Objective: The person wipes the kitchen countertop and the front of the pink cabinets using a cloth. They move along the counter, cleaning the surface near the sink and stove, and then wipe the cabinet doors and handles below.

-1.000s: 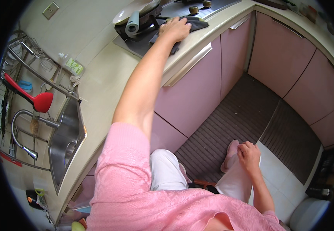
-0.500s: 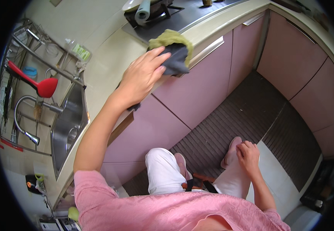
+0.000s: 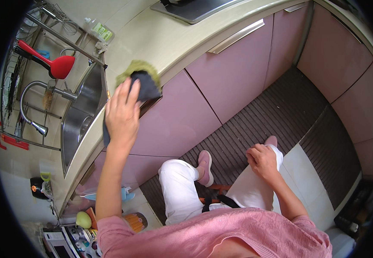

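Note:
My left hand (image 3: 125,116) presses a folded cloth against the edge of the pale countertop (image 3: 152,47), between the sink and the hob. Its fingers lie over a dark grey cloth (image 3: 148,87). An olive-green cloth (image 3: 135,69) shows beneath and beyond it. More dark fabric sticks out to the left of the hand, by the counter's front. My right hand (image 3: 261,160) rests near my right knee, with fingers curled in and nothing visible in them.
A steel sink (image 3: 83,114) with a curved tap (image 3: 28,96) lies left. Above it, a red spatula (image 3: 62,66) hangs on a metal rack. A soap bottle (image 3: 99,30) stands behind. The hob (image 3: 190,10) is at the far side. Pink cabinets (image 3: 233,77) line the counter.
My left hand and the cloth have slid along the counter edge from near the hob towards the sink. My right hand has shifted slightly left at the knee. The view has shifted a little.

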A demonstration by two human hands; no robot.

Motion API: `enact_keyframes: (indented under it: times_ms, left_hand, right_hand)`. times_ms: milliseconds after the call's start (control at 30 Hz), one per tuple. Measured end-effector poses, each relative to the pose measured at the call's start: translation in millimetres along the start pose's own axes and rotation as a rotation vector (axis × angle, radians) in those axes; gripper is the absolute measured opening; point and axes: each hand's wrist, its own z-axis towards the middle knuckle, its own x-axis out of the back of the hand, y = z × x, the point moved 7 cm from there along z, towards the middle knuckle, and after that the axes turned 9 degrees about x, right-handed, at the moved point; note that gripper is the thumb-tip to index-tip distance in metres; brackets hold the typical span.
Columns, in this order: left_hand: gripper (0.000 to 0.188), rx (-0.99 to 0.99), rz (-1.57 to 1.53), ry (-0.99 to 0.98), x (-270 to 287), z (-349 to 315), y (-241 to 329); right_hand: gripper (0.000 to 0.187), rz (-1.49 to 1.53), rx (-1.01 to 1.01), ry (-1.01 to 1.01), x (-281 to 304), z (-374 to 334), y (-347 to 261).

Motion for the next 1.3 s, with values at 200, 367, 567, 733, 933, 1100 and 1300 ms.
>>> enact_keyframes:
  times_ms: [200,367,567,733,933,1100,1300]
  left_hand:
    - [0.043,-0.195,-0.048,0.213,-39.7,105.4,113.2]
    - [0.035,-0.203,-0.051,0.319,-70.7,199.4,215.5]
    - [0.037,-0.25,-0.248,0.265,-64.4,174.3,195.9]
    - [0.047,-0.205,-0.147,0.347,-21.6,59.1,73.1]
    - [0.039,0.011,0.107,0.336,7.5,-64.2,-51.0]
    - [0.023,0.543,-0.852,0.265,30.0,-91.7,-98.8]
    - [0.034,0.558,-1.671,-0.047,28.9,-85.5,-13.3]
  right_hand:
    - [0.005,-0.102,-0.046,-0.012,6.5,3.6,6.5]
    - [0.005,-0.194,-0.122,0.02,11.9,-1.1,7.4]
    - [0.005,-0.284,-0.255,0.128,27.2,-37.6,10.3]
    - [0.007,-0.303,-0.357,0.128,31.9,-70.2,3.2]
    - [0.006,-0.398,-0.381,0.155,56.7,-111.8,8.4]
    - [0.008,-0.271,-0.405,0.184,66.7,-110.1,11.5]
    - [0.016,0.398,-0.249,0.124,25.0,-42.6,-69.3]
